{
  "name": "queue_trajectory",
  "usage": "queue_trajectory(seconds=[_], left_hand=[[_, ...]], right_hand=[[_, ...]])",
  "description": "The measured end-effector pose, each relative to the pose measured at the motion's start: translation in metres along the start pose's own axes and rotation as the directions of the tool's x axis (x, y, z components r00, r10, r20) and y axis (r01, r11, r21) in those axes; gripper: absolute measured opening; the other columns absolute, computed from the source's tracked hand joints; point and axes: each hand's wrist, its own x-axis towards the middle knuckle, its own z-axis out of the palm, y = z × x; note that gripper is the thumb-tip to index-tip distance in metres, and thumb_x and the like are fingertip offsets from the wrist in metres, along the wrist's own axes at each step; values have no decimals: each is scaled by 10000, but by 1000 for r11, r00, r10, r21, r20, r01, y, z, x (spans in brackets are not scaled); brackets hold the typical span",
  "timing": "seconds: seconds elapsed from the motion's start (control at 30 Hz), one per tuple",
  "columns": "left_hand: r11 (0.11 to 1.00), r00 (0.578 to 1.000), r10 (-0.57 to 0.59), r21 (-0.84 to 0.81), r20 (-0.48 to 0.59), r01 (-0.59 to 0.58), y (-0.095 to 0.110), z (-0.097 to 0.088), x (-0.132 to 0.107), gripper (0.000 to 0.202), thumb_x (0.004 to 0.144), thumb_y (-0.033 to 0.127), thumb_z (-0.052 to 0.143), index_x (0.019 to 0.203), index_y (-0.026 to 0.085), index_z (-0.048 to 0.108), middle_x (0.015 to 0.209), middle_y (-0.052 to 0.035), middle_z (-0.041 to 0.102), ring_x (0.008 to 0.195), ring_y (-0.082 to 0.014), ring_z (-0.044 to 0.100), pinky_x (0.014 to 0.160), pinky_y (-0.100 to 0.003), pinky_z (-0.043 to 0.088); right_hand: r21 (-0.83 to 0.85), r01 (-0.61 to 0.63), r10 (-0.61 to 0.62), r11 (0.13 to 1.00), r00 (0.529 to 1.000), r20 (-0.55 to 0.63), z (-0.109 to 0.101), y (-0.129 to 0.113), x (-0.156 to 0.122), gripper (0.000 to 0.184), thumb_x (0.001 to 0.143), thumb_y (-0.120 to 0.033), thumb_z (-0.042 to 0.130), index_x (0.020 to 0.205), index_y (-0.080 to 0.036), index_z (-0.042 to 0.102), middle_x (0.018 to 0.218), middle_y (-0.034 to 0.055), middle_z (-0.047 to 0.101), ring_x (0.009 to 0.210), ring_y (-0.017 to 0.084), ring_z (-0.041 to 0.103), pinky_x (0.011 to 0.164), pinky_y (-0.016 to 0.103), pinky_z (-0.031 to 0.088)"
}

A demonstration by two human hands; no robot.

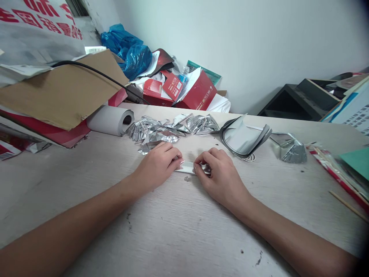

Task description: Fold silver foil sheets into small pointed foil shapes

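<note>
My left hand pinches the left end of a narrow folded strip of silver foil paper lying low over the table. At the strip's right end, my right hand closes thumb and fingers on it. Only the strip's pale middle shows between the hands; its ends are partly hidden by fingers. Just beyond my left hand lie pleated silver foil pieces, crumpled together. A curled stack of silver-grey paper sheets sits past my right hand, and another folded foil piece rests farther right.
A paper roll and a leaning cardboard sheet stand at the left. Red boxes and a blue plastic bag are piled behind the table. To the right are a thin wooden stick and a green sheet.
</note>
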Motion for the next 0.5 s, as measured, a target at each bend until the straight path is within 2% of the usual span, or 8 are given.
queue_trajectory(seconds=[0.3,0.5], left_hand=[[1000,1000,15,5,-10,-15,-3,2,1,94,988,193,629,904,172,668,879,-3,656,879,-155,561,801,-312,453],[1000,1000,14,5,-17,-14,-2,1,2,97,980,180,636,893,174,678,865,-7,659,875,-157,578,778,-305,452]], right_hand=[[-36,-13,14,999,1000,20,0,0,-1,146,934,-262,564,871,-198,679,898,47,608,856,137,477,821,312,352],[-55,24,-24,998,1000,-9,0,0,-1,136,930,-240,571,865,-187,678,873,51,603,834,132,476,790,301,325]])
